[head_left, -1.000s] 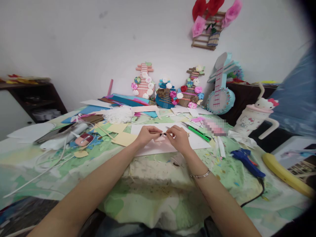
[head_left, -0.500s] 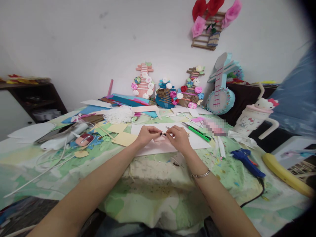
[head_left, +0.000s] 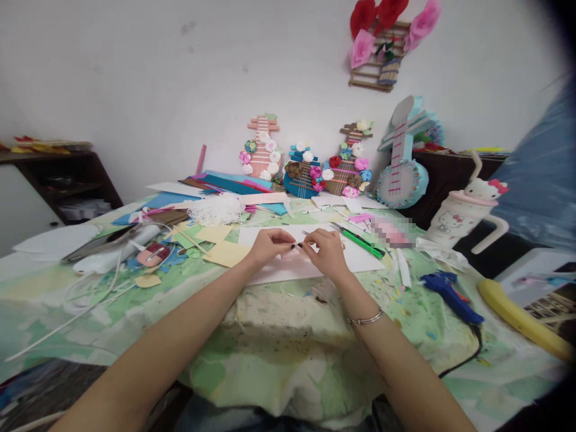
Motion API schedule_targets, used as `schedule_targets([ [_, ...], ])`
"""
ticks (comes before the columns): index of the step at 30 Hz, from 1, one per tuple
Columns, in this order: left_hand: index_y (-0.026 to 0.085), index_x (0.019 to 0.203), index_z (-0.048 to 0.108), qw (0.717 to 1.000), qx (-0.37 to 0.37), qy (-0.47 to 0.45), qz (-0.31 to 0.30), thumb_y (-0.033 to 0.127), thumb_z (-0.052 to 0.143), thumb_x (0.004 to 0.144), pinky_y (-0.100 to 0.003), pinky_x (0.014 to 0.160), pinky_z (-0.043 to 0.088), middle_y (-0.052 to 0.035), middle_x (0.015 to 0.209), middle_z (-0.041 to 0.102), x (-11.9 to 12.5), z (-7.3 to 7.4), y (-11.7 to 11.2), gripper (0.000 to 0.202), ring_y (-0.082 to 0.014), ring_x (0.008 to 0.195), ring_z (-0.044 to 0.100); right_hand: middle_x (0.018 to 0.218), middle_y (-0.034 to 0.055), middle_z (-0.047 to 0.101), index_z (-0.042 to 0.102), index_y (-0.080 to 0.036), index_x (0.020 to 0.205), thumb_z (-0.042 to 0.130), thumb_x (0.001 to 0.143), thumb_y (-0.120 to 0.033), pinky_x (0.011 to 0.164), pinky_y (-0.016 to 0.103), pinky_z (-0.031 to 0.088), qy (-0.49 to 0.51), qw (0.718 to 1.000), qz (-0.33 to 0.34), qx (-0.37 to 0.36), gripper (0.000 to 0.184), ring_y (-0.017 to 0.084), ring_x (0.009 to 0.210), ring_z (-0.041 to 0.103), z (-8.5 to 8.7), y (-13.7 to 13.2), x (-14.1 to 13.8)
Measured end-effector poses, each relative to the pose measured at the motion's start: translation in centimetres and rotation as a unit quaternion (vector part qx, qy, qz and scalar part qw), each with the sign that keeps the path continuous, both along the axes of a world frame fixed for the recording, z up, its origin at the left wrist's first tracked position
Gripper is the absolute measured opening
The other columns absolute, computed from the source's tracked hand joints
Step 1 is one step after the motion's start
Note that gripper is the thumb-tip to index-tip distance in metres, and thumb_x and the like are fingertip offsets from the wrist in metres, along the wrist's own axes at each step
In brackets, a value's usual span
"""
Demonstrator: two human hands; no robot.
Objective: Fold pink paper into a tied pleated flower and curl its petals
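Note:
My left hand [head_left: 269, 245] and my right hand [head_left: 327, 252] meet fingertip to fingertip over a white sheet [head_left: 360, 257] on the table. Both are closed in a pinch on a small pink piece [head_left: 294, 252] held between them; its exact shape is hard to make out. A silver bangle [head_left: 365, 320] circles my right wrist. A green pen-like tool [head_left: 360, 241] lies on the sheet just right of my right hand.
A blue glue gun [head_left: 450, 294] with its black cord lies at right, near a white cat-shaped cup [head_left: 465, 216]. Paper guitars with flowers [head_left: 306, 171] stand against the wall. Coloured paper [head_left: 225, 183], white thread [head_left: 216, 210] and cables [head_left: 103, 282] cover the left side.

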State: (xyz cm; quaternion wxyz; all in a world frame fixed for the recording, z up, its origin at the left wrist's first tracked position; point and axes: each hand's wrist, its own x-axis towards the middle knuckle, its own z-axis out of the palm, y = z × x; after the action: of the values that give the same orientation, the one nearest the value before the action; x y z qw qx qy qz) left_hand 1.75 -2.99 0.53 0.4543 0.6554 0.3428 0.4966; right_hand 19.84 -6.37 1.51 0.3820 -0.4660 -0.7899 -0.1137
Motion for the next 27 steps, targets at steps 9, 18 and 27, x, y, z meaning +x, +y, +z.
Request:
schedule_targets([
  [9,0.012,0.075,0.067,0.999,0.025,0.019,0.009,0.025,0.073,0.058,-0.027,0.068,0.049,-0.0059,0.074,0.069,-0.01,0.01,-0.06,0.022,-0.0159,0.068,0.063,0.076,-0.0001,0.062,0.057,-0.018,0.075,0.057,0.082,-0.022,0.07,0.03,0.025,-0.003,1.0,0.011,0.016,0.008,0.013,0.069,0.052,0.07,-0.15,0.04],
  [18,0.016,0.077,0.07,0.986,0.123,0.095,0.064,0.027,0.065,0.065,-0.026,0.067,0.05,-0.0056,0.077,0.069,0.0,-0.04,-0.47,0.016,-0.0175,0.075,0.063,0.08,0.0021,0.063,0.058,-0.018,0.078,0.052,0.084,-0.019,0.072,0.031,0.025,-0.03,0.999,0.006,0.024,0.009,0.014,0.074,0.054,0.04,-0.03,0.19],
  [27,0.014,0.074,0.071,0.987,0.098,0.118,0.04,0.023,0.062,0.064,-0.026,0.072,0.049,-0.0052,0.075,0.07,0.0,0.67,-0.59,0.016,-0.0182,0.075,0.063,0.077,0.0019,0.064,0.059,-0.019,0.078,0.048,0.088,-0.02,0.071,0.032,0.024,-0.054,0.998,0.004,0.04,0.015,0.014,0.074,0.053,-0.23,0.17,0.21],
])
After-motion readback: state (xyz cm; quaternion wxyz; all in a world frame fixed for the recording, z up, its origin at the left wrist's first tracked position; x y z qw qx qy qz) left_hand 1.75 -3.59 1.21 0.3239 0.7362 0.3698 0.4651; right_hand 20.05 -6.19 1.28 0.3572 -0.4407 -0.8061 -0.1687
